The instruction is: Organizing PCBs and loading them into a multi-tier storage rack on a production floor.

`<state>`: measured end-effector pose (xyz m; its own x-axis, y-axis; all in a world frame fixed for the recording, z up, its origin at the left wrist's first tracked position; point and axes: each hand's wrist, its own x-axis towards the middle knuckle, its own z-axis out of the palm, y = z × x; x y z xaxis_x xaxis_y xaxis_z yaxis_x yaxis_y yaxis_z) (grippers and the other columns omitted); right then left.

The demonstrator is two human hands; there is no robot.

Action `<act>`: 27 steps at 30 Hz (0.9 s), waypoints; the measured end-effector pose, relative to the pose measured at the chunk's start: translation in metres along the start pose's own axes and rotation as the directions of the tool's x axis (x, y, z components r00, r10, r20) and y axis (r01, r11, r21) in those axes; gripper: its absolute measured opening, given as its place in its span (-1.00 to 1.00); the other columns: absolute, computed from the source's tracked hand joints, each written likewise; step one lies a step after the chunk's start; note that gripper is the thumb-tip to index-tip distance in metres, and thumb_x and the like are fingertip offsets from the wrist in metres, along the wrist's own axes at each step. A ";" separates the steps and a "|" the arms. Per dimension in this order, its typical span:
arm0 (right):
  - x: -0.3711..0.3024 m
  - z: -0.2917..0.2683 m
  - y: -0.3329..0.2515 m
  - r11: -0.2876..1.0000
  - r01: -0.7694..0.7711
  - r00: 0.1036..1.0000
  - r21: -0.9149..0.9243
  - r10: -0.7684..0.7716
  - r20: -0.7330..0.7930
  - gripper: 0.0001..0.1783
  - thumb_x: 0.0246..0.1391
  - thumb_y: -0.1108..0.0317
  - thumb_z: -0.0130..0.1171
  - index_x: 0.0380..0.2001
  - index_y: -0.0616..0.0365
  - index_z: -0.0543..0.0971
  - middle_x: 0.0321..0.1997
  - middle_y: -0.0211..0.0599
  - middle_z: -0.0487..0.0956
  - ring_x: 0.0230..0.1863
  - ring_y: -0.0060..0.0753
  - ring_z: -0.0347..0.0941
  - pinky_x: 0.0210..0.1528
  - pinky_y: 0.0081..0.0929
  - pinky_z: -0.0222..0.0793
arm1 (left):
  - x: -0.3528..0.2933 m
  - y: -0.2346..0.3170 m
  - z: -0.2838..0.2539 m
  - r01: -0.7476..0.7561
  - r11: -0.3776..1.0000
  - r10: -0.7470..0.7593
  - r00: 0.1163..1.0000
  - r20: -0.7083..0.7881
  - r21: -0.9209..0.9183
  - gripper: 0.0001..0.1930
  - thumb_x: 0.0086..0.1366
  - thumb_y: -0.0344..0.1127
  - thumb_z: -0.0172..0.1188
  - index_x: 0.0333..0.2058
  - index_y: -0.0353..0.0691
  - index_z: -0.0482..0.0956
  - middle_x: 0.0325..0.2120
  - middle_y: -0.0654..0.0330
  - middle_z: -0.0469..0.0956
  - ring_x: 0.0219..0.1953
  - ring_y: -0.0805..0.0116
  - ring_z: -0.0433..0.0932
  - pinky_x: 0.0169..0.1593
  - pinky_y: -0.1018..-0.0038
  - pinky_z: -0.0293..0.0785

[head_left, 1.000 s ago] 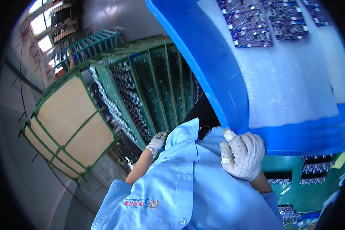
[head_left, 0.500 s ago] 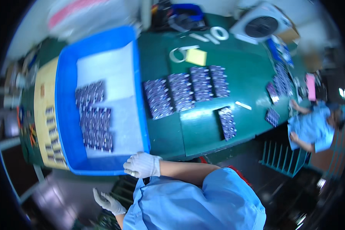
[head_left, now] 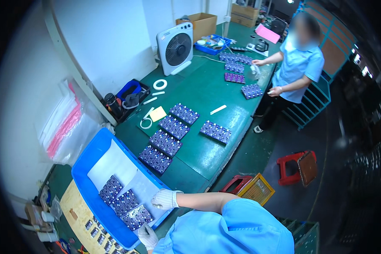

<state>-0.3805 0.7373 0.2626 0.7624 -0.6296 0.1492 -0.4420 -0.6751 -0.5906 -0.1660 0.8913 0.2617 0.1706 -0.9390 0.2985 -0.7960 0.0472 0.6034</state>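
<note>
Both my hands wear white ribbed gloves. My right hand (head_left: 165, 199) hovers by the right wall of a blue plastic tray (head_left: 85, 171), fingers loosely bent and nothing visible in them. Over the tray's near edge, my left hand (head_left: 148, 237) points its fingers at the nearest purple circuit board (head_left: 137, 217); they look stretched out, and whether they touch it I cannot tell. Two more boards, a middle one (head_left: 125, 202) and a far one (head_left: 110, 189), lie beside it on white sheeting (head_left: 109, 164) lining the tray.
Several circuit boards (head_left: 166, 143) lie in a row on the green table (head_left: 190, 163), with a single board (head_left: 215, 132) to their right. A fan (head_left: 175, 48) stands at the wall. Across the table a co-worker (head_left: 298, 63) handles boards. Red stools (head_left: 290, 169) stand on the floor.
My view has swung right and up, bringing the co-worker and fan into fuller view. My left hand has moved from outside the tray to the nearest board. My right hand stays by the tray.
</note>
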 end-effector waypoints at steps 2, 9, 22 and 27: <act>-0.001 -0.002 -0.006 1.000 -0.006 1.000 -0.007 0.006 0.010 -0.82 0.03 0.23 0.02 -0.44 0.10 0.49 -0.48 -0.16 0.53 -0.38 -0.03 0.48 -0.34 -0.09 0.35 | 0.006 0.000 -0.008 0.057 0.998 -0.055 0.998 0.043 -0.028 -0.81 0.25 -0.39 0.05 -0.31 -0.40 0.57 -0.51 -0.08 0.52 -0.47 0.04 0.50 -0.36 0.22 0.40; -0.021 0.005 -0.035 0.985 -0.136 0.981 0.106 0.149 -0.123 -0.83 0.02 0.24 0.04 -0.41 0.09 0.50 -0.51 -0.14 0.51 -0.40 0.01 0.47 -0.36 -0.09 0.34 | 0.010 -0.014 -0.003 0.142 0.982 -0.136 0.989 0.056 -0.127 -0.76 0.30 -0.32 0.03 -0.39 -0.38 0.59 -0.50 -0.05 0.56 -0.48 0.10 0.52 -0.37 0.28 0.40; -0.027 0.011 -0.030 1.000 0.017 1.000 -0.003 -0.017 0.004 -0.83 0.00 0.23 0.02 -0.49 0.06 0.51 -0.51 -0.19 0.53 -0.40 -0.03 0.50 -0.31 -0.11 0.39 | -0.008 0.033 -0.012 0.295 0.955 -0.297 0.952 -0.071 -0.038 -0.82 0.23 -0.36 0.07 -0.30 -0.28 0.62 -0.45 -0.07 0.56 -0.37 -0.01 0.54 -0.28 0.24 0.44; -0.019 -0.011 -0.034 0.993 0.103 0.992 0.061 -0.107 0.067 -0.75 0.02 0.13 0.05 -0.45 0.07 0.55 -0.43 -0.15 0.57 -0.37 0.01 0.50 -0.32 -0.07 0.39 | -0.034 0.065 -0.019 0.376 0.927 -0.368 0.909 -0.196 0.002 -0.81 0.19 -0.29 0.09 -0.30 -0.23 0.61 -0.35 -0.01 0.58 -0.26 -0.01 0.56 -0.16 0.23 0.49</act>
<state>-0.3853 0.7684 0.2882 0.8356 -0.5261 0.1580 -0.3312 -0.7120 -0.6192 -0.2125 0.9325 0.3055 0.5621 -0.8040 0.1942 -0.6747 -0.3098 0.6700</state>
